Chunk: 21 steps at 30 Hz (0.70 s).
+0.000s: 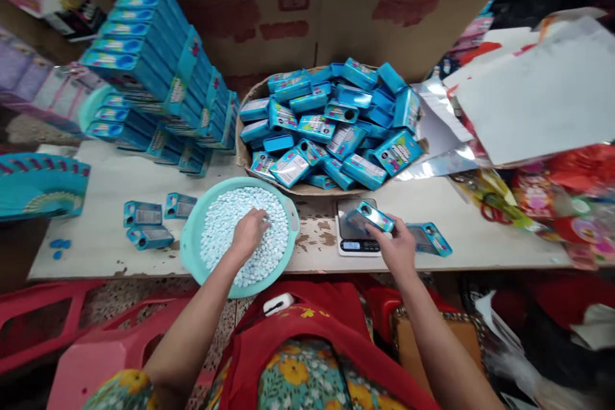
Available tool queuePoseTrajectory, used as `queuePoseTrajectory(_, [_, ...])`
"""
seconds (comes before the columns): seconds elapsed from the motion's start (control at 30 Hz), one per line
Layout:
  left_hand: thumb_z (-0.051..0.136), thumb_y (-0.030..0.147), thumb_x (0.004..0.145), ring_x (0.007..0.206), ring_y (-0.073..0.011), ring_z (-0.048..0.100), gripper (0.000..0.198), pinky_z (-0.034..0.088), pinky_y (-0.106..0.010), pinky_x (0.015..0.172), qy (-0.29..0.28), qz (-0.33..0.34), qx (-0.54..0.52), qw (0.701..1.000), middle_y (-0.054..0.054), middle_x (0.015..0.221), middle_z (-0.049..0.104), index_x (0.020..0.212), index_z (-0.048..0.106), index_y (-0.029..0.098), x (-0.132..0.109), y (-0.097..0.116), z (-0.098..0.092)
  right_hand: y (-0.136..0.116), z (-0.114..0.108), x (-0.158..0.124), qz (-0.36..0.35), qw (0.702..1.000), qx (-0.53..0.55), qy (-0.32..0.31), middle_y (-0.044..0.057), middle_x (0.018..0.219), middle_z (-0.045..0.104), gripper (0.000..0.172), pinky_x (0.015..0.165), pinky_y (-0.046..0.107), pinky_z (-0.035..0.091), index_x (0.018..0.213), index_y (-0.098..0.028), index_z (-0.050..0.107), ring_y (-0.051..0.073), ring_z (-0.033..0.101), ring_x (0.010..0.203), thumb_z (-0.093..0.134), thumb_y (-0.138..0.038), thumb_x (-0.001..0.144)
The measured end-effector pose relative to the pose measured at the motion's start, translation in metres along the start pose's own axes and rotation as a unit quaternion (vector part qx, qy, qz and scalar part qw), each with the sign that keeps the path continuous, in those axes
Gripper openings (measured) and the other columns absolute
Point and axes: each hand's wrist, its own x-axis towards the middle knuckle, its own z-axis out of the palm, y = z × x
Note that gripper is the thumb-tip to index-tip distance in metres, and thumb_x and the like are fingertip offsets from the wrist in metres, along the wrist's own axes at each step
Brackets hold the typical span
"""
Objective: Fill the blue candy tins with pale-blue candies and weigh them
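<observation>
My left hand (250, 232) is in a turquoise plastic basin (187, 240), fingers curled down into a heap of small pale blue-white candies (221, 224). What lies between its fingertips is mostly hidden. Between the thumb and fingers of my right hand (396, 245) is a small blue candy box (375, 216), tilted, with a dark round hole in its end. The box is over a digital kitchen scale (360, 248), whose display is lit; I cannot tell whether they touch. Just right of that hand another blue box (432, 239) lies on the table.
Behind the scale, a cardboard tray (307, 191) is heaped with blue boxes (314, 127). Tall stacks of blue boxes (144, 64) stand at the back left. Three loose boxes (147, 213) and several blue caps (58, 245) lie left of the basin. A red stool (96, 359) stands below.
</observation>
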Motion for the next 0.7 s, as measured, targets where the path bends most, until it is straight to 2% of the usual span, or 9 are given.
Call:
queuePoseTrajectory(0.1, [0.064,0.023,0.067,0.075,-0.0194,0.057,0.017,0.043,-0.030,0.075,0.041,-0.061,-0.143,0.987,-0.002,0.078,0.063,0.084,0.068,0.023,-0.006,-0.013,-0.004,-0.035,0.004,-0.021,-0.014,0.999,-0.001,-0.042,0.004,0.087,0.067,0.048,0.075,0.035,0.049,0.101,-0.018,0.063,0.021,0.061,0.079,0.075,-0.048,0.066])
queuePoseTrajectory(0.23, [0.067,0.028,0.062,0.061,-0.0139,0.053,0.024,0.042,-0.026,0.062,0.010,-0.154,-0.335,0.930,0.000,0.065,0.058,0.081,0.064,0.016,-0.017,-0.025,-0.011,-0.080,0.027,-0.043,-0.057,0.987,0.021,-0.148,0.005,0.093,0.067,0.043,0.076,0.035,0.050,0.103,-0.020,0.062,0.022,0.063,0.081,0.074,-0.044,0.070])
queuePoseTrajectory(0.33, [0.069,0.026,0.060,0.057,-0.0116,0.050,0.025,0.041,-0.025,0.061,0.010,-0.167,-0.400,0.901,0.001,0.062,0.056,0.080,0.063,0.013,-0.027,-0.020,-0.031,-0.104,0.052,-0.050,-0.125,0.971,0.022,-0.203,0.005,0.095,0.066,0.038,0.078,0.034,0.049,0.103,-0.021,0.061,0.021,0.062,0.084,0.072,-0.042,0.073])
queuePoseTrajectory(0.4, [0.069,0.025,0.064,0.065,-0.0123,0.054,0.022,0.043,-0.025,0.065,0.022,-0.124,-0.407,0.905,-0.001,0.071,0.060,0.082,0.064,0.014,-0.035,-0.004,-0.052,-0.116,0.068,-0.052,-0.169,0.957,0.023,-0.235,0.004,0.096,0.065,0.034,0.080,0.034,0.048,0.102,-0.021,0.061,0.021,0.062,0.088,0.071,-0.040,0.075])
queuePoseTrajectory(0.53, [0.061,0.022,0.077,0.082,-0.0151,0.057,0.009,0.045,-0.028,0.077,0.025,0.038,-0.332,0.942,-0.003,0.085,0.062,0.084,0.063,0.017,-0.053,0.040,-0.090,-0.135,0.093,-0.059,-0.220,0.932,0.019,-0.289,0.005,0.098,0.065,0.031,0.081,0.033,0.048,0.104,-0.022,0.061,0.022,0.061,0.092,0.069,-0.038,0.078])
queuePoseTrajectory(0.6, [0.057,0.017,0.080,0.088,-0.0165,0.057,0.007,0.044,-0.030,0.081,0.020,0.111,-0.252,0.961,-0.003,0.088,0.062,0.086,0.062,0.018,-0.059,0.054,-0.098,-0.141,0.103,-0.063,-0.236,0.920,0.016,-0.311,0.005,0.097,0.065,0.030,0.081,0.033,0.048,0.103,-0.022,0.061,0.023,0.062,0.092,0.068,-0.037,0.079])
queuePoseTrajectory(0.7, [0.054,0.011,0.082,0.095,-0.0182,0.056,0.015,0.044,-0.033,0.087,0.028,0.165,-0.172,0.971,-0.004,0.094,0.063,0.091,0.062,0.019,-0.065,0.055,-0.098,-0.144,0.114,-0.067,-0.248,0.911,0.008,-0.330,0.005,0.097,0.065,0.028,0.080,0.034,0.047,0.103,-0.022,0.061,0.023,0.062,0.091,0.067,-0.037,0.080])
